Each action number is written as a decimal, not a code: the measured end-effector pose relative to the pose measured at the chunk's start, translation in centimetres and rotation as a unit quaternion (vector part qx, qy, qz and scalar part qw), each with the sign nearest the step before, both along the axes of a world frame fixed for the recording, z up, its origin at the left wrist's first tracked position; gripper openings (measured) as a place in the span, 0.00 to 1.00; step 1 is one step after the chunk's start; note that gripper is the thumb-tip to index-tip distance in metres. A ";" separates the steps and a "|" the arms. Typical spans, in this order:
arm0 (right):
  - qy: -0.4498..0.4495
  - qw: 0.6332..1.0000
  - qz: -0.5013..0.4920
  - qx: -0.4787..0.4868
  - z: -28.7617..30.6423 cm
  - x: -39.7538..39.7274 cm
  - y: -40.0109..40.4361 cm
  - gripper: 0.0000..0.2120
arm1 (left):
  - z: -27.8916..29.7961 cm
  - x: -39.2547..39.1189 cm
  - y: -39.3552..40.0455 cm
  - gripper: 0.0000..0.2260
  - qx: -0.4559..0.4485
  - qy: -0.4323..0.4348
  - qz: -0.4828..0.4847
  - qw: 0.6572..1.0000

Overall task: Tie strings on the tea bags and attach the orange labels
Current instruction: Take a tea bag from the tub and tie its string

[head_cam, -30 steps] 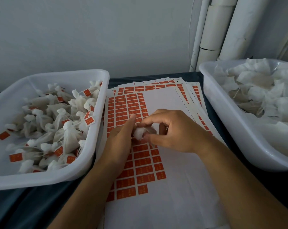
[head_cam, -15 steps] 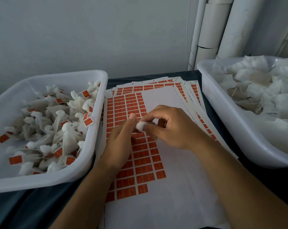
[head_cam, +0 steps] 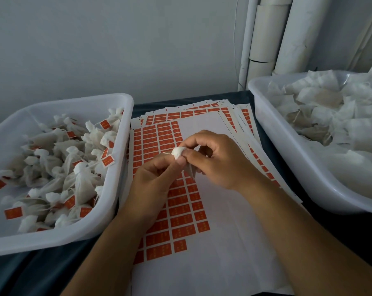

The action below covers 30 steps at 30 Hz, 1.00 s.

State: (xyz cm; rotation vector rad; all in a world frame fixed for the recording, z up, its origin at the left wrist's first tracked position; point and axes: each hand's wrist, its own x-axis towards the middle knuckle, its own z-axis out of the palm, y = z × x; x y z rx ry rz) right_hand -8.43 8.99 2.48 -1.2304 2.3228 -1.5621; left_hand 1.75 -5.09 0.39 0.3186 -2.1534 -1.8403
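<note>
White tea bag (head_cam: pixel 179 152) raised (slightly), both hands closer

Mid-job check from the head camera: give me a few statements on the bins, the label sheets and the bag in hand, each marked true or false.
1. Both hands, left hand and right hand, pinch one tea bag. True.
2. The left bin holds only unlabelled bags. False: many bags in it carry orange labels.
3. The label sheets lie between the two bins. True.
4. The top sheet is full of labels. False: much of it is bare white backing.
5. The right bin holds bags with orange labels. False: none show there.
</note>
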 end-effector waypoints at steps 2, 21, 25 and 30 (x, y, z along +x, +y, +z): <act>-0.014 1.000 0.004 -0.016 0.1 0.1 -0.1 0.03 | 0.1 -0.1 0.2 0.13 0.002 0.034 0.015 0.999; -0.417 0.902 0.078 -0.077 0.5 0.7 -0.1 0.11 | -0.3 -0.4 -0.4 0.15 -0.069 0.096 0.122 0.985; -0.472 0.872 0.092 -0.088 0.4 0.8 0.0 0.13 | -0.3 -0.3 -0.4 0.16 -0.067 0.098 0.112 0.987; -0.505 0.853 0.092 -0.096 0.2 0.7 0.0 0.14 | -0.4 -0.5 -0.1 0.14 -0.085 0.075 0.128 0.985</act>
